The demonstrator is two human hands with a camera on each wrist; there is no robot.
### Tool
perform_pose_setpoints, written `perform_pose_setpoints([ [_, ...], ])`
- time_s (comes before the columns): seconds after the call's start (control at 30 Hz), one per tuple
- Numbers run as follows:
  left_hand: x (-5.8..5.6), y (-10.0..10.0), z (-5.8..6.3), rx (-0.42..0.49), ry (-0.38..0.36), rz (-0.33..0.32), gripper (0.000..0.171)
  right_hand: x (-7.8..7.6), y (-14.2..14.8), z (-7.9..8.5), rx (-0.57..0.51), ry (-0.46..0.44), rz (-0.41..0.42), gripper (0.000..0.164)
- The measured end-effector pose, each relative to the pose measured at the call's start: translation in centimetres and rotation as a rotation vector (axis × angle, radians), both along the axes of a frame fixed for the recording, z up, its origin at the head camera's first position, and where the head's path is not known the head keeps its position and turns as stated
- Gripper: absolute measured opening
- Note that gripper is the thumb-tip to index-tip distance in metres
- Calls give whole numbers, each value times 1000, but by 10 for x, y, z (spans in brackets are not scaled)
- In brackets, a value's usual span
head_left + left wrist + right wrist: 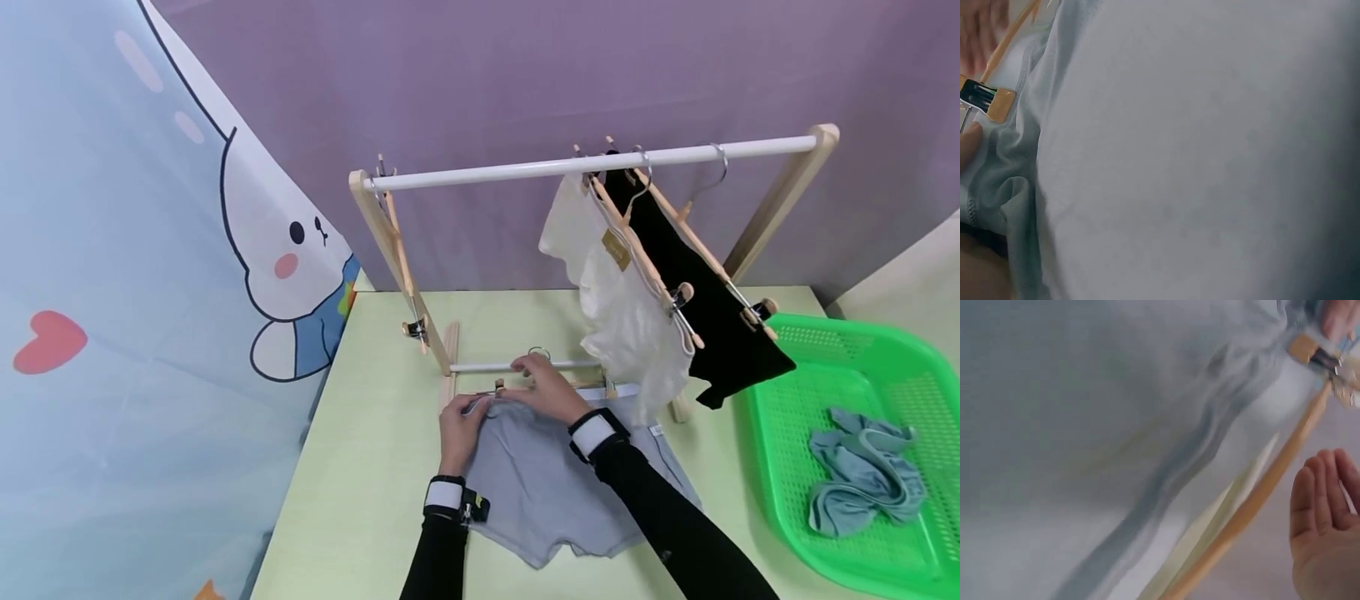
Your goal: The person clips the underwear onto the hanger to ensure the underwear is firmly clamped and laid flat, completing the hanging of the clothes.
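Blue-grey shorts lie on the table, their waistband at a wooden clip hanger. My left hand pinches the waistband's left corner, beside the hanger's clip. In the left wrist view its thumb lies on the pale waistband, with part of the hand cut off at the edge. Over the hanger bar, just right of that clip, is my right hand. Its fingers are extended together and hold nothing in the right wrist view. A second clip sits farther right on the waistband.
A rack with a white rail stands behind the shorts. From it hang a white top, a black garment and a bare clip hanger. At right, a green basket contains a crumpled blue garment.
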State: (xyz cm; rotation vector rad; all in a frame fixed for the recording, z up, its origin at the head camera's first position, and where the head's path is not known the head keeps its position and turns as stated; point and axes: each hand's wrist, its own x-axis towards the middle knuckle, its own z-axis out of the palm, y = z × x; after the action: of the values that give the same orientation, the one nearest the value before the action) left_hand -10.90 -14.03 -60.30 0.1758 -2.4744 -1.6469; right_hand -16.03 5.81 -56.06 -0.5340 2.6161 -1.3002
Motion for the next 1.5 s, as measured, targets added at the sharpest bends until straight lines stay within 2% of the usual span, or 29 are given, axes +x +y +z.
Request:
perform_pose_setpoints([
  [0.07,-1,1,0,19,-17,2,16,7,17,-1,-4,40,-61,53],
  [0.23,-1,-2,-4,15,-26,13,18,24,62,-10,34,263,-245,42],
  [0.3,-2,-4,-6,16,-23,24,19,29,77,-14,25,345,-287,36],
  [0.4,-3,-5,-6,29,-19,56,19,29,97,-23,28,448,-307,29],
  [0.5,-5,-2,-4,33,-25,96,19,28,111,-26,-24,435,-323,36],
  [0.53,-6,0,-3,21,-27,112,20,29,112,-22,-25,418,-328,35],
  [0.63,-9,8,-1,-28,-33,163,28,36,111,3,-41,341,-340,46],
  [0.7,-10,14,-1,-61,-46,204,33,42,109,18,-18,338,-345,34],
  [0.77,-11,19,-1,-86,-64,240,36,45,109,24,23,317,-353,34],
  [0.83,-13,24,-2,-109,-94,268,38,41,113,10,43,302,-365,19],
  [0.9,-14,28,-1,-145,-126,284,38,32,121,-17,50,319,-354,12],
  [1.0,-17,34,3,-214,-155,291,40,16,134,-58,29,295,-319,14],
  [1.07,-19,37,7,-272,-165,284,40,12,138,-65,34,291,-321,13],
  [1.1,-20,38,9,-301,-162,276,40,13,137,-64,30,289,-333,12],
  [1.17,-23,39,12,-358,-164,258,41,21,131,-44,35,305,-358,18],
  [1.23,-25,39,15,-400,-173,237,41,31,123,-19,65,333,-400,32],
  [1.3,-26,37,18,-399,-177,230,38,37,120,-5,70,365,-406,48],
  [1.33,-27,35,20,-381,-183,235,35,37,121,-5,69,383,-397,57],
  [1.4,-27,29,24,-316,-168,263,28,34,125,-14,90,343,-397,58],
  [1.47,-27,22,30,-250,-112,309,26,29,129,-26,98,304,-389,56],
  [1.5,-27,19,32,-217,-77,335,26,29,129,-24,89,266,-376,55],
])
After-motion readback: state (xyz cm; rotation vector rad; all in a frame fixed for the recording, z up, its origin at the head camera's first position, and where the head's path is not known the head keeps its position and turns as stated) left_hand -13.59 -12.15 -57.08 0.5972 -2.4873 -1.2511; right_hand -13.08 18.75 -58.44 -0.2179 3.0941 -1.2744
